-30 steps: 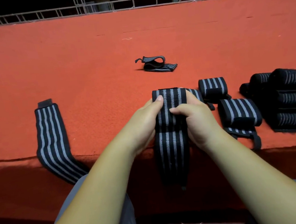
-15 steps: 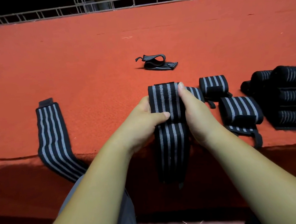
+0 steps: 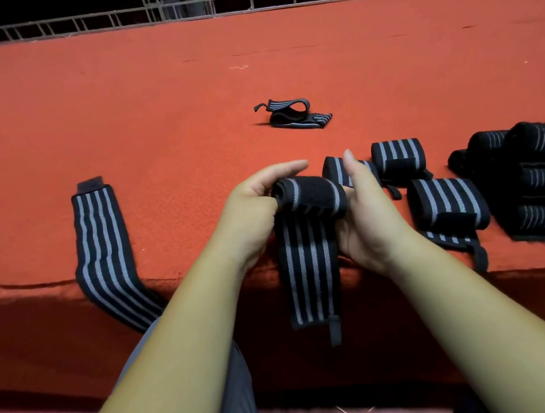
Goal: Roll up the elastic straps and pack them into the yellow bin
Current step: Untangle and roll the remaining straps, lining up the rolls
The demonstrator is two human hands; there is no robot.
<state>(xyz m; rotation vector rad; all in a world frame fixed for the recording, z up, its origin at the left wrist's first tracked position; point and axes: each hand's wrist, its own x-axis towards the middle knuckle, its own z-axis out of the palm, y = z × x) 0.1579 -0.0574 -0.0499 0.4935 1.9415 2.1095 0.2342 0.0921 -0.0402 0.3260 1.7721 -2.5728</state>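
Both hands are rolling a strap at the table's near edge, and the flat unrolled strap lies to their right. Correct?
No. The head view shows the flat unrolled strap to their left, not right. The left hand and right hand are indeed on the half-rolled strap at the near edge.

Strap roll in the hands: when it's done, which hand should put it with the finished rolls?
Probably the right hand: it touches the strap roll, and the finished rolls lie on its side.
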